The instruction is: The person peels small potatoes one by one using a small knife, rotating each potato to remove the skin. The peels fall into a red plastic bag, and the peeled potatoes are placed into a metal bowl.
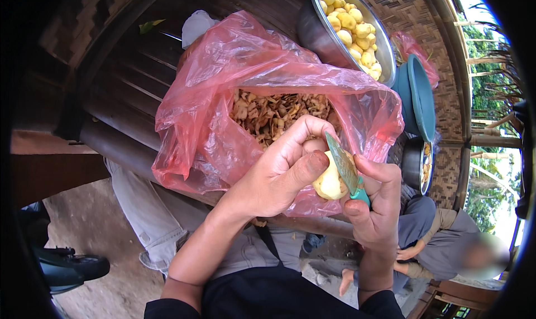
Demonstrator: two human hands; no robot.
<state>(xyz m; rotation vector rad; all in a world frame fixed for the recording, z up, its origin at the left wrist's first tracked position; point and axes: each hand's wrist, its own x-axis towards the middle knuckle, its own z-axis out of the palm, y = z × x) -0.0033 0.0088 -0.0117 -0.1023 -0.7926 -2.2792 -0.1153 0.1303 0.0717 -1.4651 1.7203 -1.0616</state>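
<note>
Between my two hands is a pale yellow peeled tuber, perhaps a potato (pixel 331 181). My left hand (pixel 293 172) grips it, thumb on its near side. A small knife (pixel 344 162) with a stained blade and a green handle is held in my right hand (pixel 374 201), its blade lying against the tuber. Just beyond my hands, a translucent red plastic bag (pixel 201 126) gapes, with many brown peelings (pixel 272 114) inside.
A steel basin (pixel 312 30) of peeled yellow tubers (pixel 347 21) stands at the top right. Beside it are teal plastic basins (pixel 422 99) and a smaller steel bowl (pixel 412 164). Another person (pixel 444 243) sits at the lower right. Slatted bamboo seating (pixel 121 93) supports the bag.
</note>
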